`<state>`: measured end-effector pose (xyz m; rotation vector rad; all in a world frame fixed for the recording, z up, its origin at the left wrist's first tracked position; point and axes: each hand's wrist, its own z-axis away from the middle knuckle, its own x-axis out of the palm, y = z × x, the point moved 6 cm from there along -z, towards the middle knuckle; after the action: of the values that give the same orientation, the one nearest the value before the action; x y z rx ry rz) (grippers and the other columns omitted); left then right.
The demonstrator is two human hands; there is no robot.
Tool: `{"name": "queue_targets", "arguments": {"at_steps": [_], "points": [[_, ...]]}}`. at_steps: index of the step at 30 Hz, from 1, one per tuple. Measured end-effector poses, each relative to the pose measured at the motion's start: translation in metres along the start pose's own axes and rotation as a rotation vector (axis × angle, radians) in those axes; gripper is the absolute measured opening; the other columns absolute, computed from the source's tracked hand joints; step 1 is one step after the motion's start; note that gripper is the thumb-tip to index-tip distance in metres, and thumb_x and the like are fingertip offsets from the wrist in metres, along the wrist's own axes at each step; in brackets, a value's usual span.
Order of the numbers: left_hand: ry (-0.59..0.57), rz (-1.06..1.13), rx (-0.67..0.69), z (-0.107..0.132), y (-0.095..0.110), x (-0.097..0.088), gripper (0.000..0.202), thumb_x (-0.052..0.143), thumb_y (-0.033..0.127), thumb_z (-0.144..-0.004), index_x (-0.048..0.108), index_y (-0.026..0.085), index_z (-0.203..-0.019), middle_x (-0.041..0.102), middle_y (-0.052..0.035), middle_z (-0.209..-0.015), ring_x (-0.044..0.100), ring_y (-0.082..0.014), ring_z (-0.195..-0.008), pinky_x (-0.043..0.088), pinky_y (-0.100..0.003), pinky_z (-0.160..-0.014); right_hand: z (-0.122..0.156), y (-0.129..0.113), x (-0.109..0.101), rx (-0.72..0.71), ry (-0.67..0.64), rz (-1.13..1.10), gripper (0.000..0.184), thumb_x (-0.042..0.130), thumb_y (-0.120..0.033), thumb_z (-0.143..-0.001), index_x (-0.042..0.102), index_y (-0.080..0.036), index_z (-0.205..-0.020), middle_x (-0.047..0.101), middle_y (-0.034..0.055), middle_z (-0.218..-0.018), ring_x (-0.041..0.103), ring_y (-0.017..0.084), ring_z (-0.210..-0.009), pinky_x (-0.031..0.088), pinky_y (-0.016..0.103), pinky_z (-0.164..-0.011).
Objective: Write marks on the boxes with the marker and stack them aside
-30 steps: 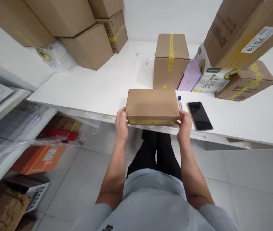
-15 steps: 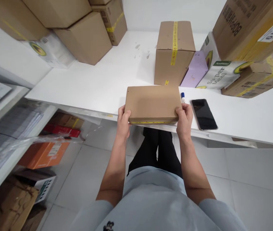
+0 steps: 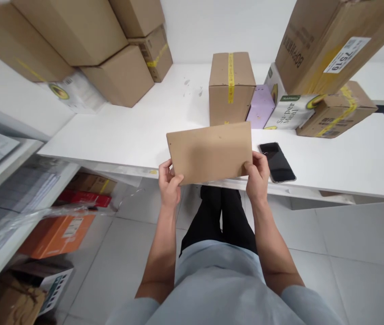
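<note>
A flat brown cardboard box (image 3: 212, 151) is held between my two hands at the front edge of the white table (image 3: 127, 140), its broad plain face turned toward me. My left hand (image 3: 170, 185) grips the lower left corner, thumb on the face. On the other side, my right hand (image 3: 257, 177) is closed around the lower right corner, thumb also on the face. Fingers behind the box are hidden. Close to my right hand lies a black smartphone (image 3: 278, 161). Just behind the held box stands a taped carton (image 3: 231, 97).
Right of the taped carton are a purple box (image 3: 261, 107), a white Su-per Meal box (image 3: 290, 110) and a large labelled carton (image 3: 334, 45). Several cartons (image 3: 117, 74) are stacked at the back left. A shelf at the left holds papers (image 3: 22, 185); an orange box (image 3: 58, 234) sits below.
The held box has tilted up, so its taped front side no longer shows, and its left end has dropped slightly. The marker beside it is now out of sight. The camera view has shifted.
</note>
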<state>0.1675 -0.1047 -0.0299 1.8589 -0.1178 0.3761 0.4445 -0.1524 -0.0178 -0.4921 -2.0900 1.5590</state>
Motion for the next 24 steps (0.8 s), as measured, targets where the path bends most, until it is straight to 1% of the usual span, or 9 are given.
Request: {"name": "queue_targets", "arguments": {"at_steps": [3, 8, 12, 15, 16, 18, 20, 22, 24], "points": [[-0.012, 0.001, 0.064, 0.004, -0.003, 0.0, 0.049, 0.074, 0.017, -0.059, 0.06, 0.027, -0.105, 0.064, -0.0021, -0.111, 0.063, -0.0166, -0.095, 0.05, -0.027, -0.076, 0.003, 0.002, -0.005, -0.048, 0.038, -0.044, 0.031, 0.062, -0.027, -0.071, 0.061, -0.024, -0.102, 0.069, 0.003, -0.106, 0.064, 0.019, -0.1, 0.052, 0.039, -0.09], [0.019, -0.072, 0.062, 0.007, -0.015, -0.005, 0.043, 0.069, 0.011, -0.06, 0.055, 0.025, -0.099, 0.064, 0.0003, -0.096, 0.063, -0.0139, -0.086, 0.049, -0.024, -0.07, 0.014, 0.024, -0.006, 0.031, 0.054, -0.081, 0.029, 0.066, -0.025, -0.065, 0.059, -0.024, -0.093, 0.068, 0.0015, -0.099, 0.065, 0.019, -0.098, 0.052, 0.04, -0.091], [0.032, -0.056, 0.009, 0.009, -0.02, -0.008, 0.038, 0.067, 0.012, -0.064, 0.056, 0.024, -0.098, 0.062, 0.0022, -0.088, 0.06, -0.0115, -0.078, 0.046, -0.021, -0.066, 0.02, 0.035, -0.01, 0.08, 0.044, -0.072, 0.023, 0.066, -0.027, -0.068, 0.059, -0.024, -0.09, 0.068, 0.0007, -0.097, 0.065, 0.019, -0.098, 0.053, 0.038, -0.089], [-0.021, 0.003, 0.005, 0.007, -0.014, -0.003, 0.044, 0.068, 0.016, -0.064, 0.061, 0.026, -0.106, 0.064, -0.0001, -0.099, 0.062, -0.014, -0.087, 0.048, -0.024, -0.072, 0.019, 0.038, -0.015, 0.105, 0.036, -0.049, 0.019, 0.063, -0.034, -0.078, 0.063, -0.025, -0.095, 0.069, 0.0009, -0.1, 0.065, 0.019, -0.1, 0.051, 0.039, -0.092], [-0.038, 0.018, 0.011, 0.007, -0.011, -0.001, 0.047, 0.07, 0.019, -0.064, 0.063, 0.027, -0.11, 0.065, -0.0012, -0.105, 0.062, -0.0161, -0.094, 0.05, -0.026, -0.078, 0.019, 0.039, -0.017, 0.123, 0.03, -0.038, 0.021, 0.061, -0.039, -0.082, 0.064, -0.025, -0.097, 0.07, 0.0016, -0.103, 0.065, 0.019, -0.102, 0.051, 0.039, -0.093], [-0.063, 0.017, 0.016, 0.005, -0.004, 0.003, 0.05, 0.073, 0.03, -0.068, 0.064, 0.029, -0.117, 0.065, -0.0034, -0.119, 0.061, -0.0213, -0.111, 0.05, -0.031, -0.09, 0.018, 0.041, -0.018, 0.164, 0.009, -0.03, 0.035, 0.054, -0.055, -0.089, 0.065, -0.025, -0.104, 0.07, 0.0036, -0.111, 0.065, 0.021, -0.105, 0.051, 0.041, -0.093], [-0.078, -0.027, 0.0, 0.002, 0.001, 0.007, 0.049, 0.07, 0.049, -0.076, 0.064, 0.029, -0.121, 0.064, -0.0056, -0.126, 0.058, -0.0254, -0.122, 0.048, -0.035, -0.098, 0.016, 0.041, -0.018, 0.178, -0.003, -0.051, 0.05, 0.047, -0.068, -0.09, 0.063, -0.027, -0.112, 0.07, 0.006, -0.118, 0.066, 0.023, -0.11, 0.05, 0.044, -0.096], [-0.077, -0.094, -0.025, 0.0, 0.004, 0.008, 0.056, 0.058, 0.068, -0.083, 0.065, 0.027, -0.122, 0.065, -0.0078, -0.127, 0.058, -0.0273, -0.124, 0.048, -0.038, -0.099, 0.015, 0.038, -0.016, 0.164, -0.026, -0.08, 0.061, 0.043, -0.076, -0.088, 0.061, -0.027, -0.118, 0.071, 0.008, -0.122, 0.066, 0.024, -0.115, 0.049, 0.047, -0.101], [-0.044, -0.159, -0.031, -0.001, 0.006, 0.005, 0.066, 0.047, 0.079, -0.085, 0.065, 0.026, -0.122, 0.066, -0.0091, -0.126, 0.059, -0.0267, -0.121, 0.048, -0.038, -0.098, 0.013, 0.033, -0.012, 0.131, -0.069, -0.092, 0.07, 0.038, -0.083, -0.086, 0.06, -0.027, -0.122, 0.07, 0.0097, -0.126, 0.065, 0.026, -0.12, 0.047, 0.049, -0.106]]}}
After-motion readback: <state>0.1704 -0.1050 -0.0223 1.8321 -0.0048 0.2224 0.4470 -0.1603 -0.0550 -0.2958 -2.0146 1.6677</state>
